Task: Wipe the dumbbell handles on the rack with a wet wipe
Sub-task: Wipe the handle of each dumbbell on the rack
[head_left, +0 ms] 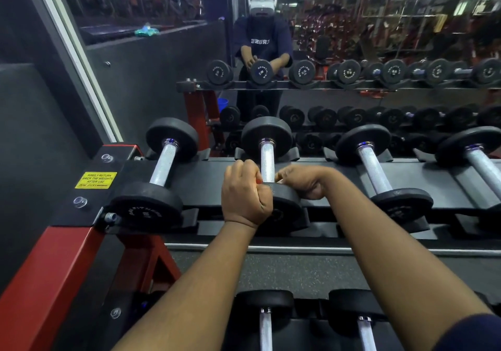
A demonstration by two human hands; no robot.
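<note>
Nearest the camera, well below the second dumbbell (284, 204) on the top shelf, the lower-shelf dumbbells (265, 321) sit untouched. Both forearms reach up over them and converge on that second dumbbell, wrists roughly level and knuckles up.

The left hand (245, 196) is balled up tight on the left of its handle (267, 162), right at the near end where the handle meets the front weight head. A tiny red thing (259, 181) peeks out at the thumb. I honestly can't tell if the hand is gripping that or just bracing.

The right hand (306, 181) comes in from the other side, fingers curled in, wrist bent toward the handle. A pale sliver is pinched against the metal, which I'd guess is the wet wipe (280, 180). Most of it is hidden.

So my read is that we're mid-wipe on this handle, working its near end. Next it needs a slide away from the body along the knurled part to the far collar, keeping the wipe wrapped so it doesn't bunch up. Then hop to the dumbbell to the right (372, 167).

The dumbbell to the left (165, 165) sits by the rack's red frame (67, 255) and a yellow sticker (96, 180). I can't say whether it's been done.

Behind the second dumbbell there's a mirror (379, 25) showing both hands on the same weight.
</note>
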